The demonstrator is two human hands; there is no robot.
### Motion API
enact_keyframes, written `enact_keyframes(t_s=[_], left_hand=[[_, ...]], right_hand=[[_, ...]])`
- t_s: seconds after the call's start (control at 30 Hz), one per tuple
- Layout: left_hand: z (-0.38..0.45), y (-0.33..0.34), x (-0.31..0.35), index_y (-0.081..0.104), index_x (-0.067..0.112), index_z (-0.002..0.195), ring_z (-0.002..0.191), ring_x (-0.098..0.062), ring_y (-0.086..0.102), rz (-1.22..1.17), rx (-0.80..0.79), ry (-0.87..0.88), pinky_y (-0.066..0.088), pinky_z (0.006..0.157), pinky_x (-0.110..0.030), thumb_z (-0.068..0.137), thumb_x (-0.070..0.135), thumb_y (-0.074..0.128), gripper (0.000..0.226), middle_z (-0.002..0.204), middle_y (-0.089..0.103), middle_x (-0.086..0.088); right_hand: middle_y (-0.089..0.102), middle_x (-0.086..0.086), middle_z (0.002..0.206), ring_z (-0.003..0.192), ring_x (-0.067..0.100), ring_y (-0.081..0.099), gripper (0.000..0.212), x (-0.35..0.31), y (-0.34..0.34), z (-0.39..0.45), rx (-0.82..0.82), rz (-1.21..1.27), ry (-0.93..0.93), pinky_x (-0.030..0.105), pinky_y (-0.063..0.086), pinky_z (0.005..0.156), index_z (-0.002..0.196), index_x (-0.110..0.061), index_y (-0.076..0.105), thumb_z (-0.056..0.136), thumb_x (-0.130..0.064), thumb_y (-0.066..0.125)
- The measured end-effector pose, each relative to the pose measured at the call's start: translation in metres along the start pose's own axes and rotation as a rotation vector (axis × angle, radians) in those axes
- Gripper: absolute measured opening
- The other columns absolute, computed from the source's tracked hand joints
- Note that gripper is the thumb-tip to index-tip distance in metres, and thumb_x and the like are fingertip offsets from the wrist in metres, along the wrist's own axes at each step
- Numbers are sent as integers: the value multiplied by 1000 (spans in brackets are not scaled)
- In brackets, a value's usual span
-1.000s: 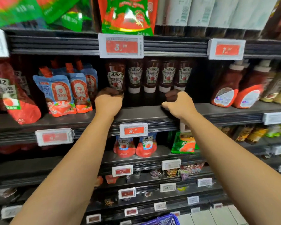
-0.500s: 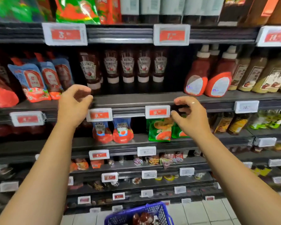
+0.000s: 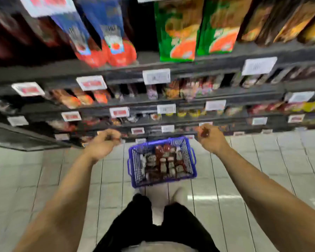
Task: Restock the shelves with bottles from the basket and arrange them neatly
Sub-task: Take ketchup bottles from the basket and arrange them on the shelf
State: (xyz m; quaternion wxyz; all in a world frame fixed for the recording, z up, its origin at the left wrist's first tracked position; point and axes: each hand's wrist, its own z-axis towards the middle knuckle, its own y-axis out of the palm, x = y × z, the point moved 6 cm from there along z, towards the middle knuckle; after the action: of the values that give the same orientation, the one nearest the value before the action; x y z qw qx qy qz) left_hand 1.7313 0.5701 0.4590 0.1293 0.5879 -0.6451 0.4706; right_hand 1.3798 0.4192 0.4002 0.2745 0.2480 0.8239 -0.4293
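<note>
A blue wire basket [image 3: 191, 161] stands on the floor in front of the shelves, filled with several dark red ketchup bottles [image 3: 165, 161] lying packed together. My left hand [image 3: 103, 145] hovers above and left of the basket, its fingers loosely curled and holding nothing. To the basket's upper right, my right hand [image 3: 210, 140] is also empty with fingers half curled. The whole view is blurred by motion.
Dark shelves [image 3: 153, 68] with white and red price tags run across the top, carrying red pouches [image 3: 116, 51], green packets [image 3: 178, 33] and small jars lower down. Pale floor tiles [image 3: 262, 170] surround the basket. My dark-trousered legs [image 3: 153, 224] stand just behind it.
My view has swung down from the ketchup shelf to the floor. Both hands have left the shelf edge and dropped toward the basket, which now shows in full.
</note>
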Motion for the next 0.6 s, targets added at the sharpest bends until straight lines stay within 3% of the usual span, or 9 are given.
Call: enact_keyframes(t_s=[0.07,0.17,0.2,0.27,0.33,0.5,0.6], left_hand=[[4,31,-52,60,-1,120,95,-27,54,4,-140,-232,38,63,-26,95,-8,60,26,108,59,-18],[15,69,-114,62,8,117,98,-28,62,56,-244,-423,42,71,-31,98,12,64,19,110,66,-13],[23,82,-135,62,10,117,99,-27,64,67,-249,-472,45,76,-34,98,16,64,20,110,67,-11],[35,109,-174,61,13,118,100,-25,65,42,-260,-562,47,82,-38,98,20,64,21,110,68,-9],[51,138,-212,61,14,116,99,-26,66,12,-274,-635,50,87,-44,97,21,65,20,110,68,-8],[93,199,-303,58,15,107,104,-34,59,-55,-308,-794,48,98,-54,102,19,59,7,106,60,-5],[129,223,-348,56,14,91,89,-30,58,-34,-293,-810,51,85,-46,101,12,58,10,96,56,-8]], right_hand=[[69,11,108,103,30,66,27,52,39,-3,-111,-27,166,33,52,85,116,-12,66,90,-16,69],[71,15,96,81,29,67,13,112,95,-10,-198,-16,313,30,57,67,99,-16,68,86,-16,71],[69,13,89,76,27,63,8,131,113,-10,-221,-17,353,34,59,70,89,-21,66,86,-16,71],[64,6,82,75,26,60,18,167,153,-9,-264,-10,448,43,60,79,79,-27,60,85,-13,70],[67,6,78,68,25,62,13,204,189,-6,-238,60,573,45,62,75,87,-22,64,82,-13,71],[62,5,103,88,24,60,21,265,273,26,-308,-10,540,32,51,75,95,-27,57,85,-20,74],[63,3,116,109,25,61,41,282,304,60,-366,-259,371,22,39,80,122,-19,62,84,-22,77]])
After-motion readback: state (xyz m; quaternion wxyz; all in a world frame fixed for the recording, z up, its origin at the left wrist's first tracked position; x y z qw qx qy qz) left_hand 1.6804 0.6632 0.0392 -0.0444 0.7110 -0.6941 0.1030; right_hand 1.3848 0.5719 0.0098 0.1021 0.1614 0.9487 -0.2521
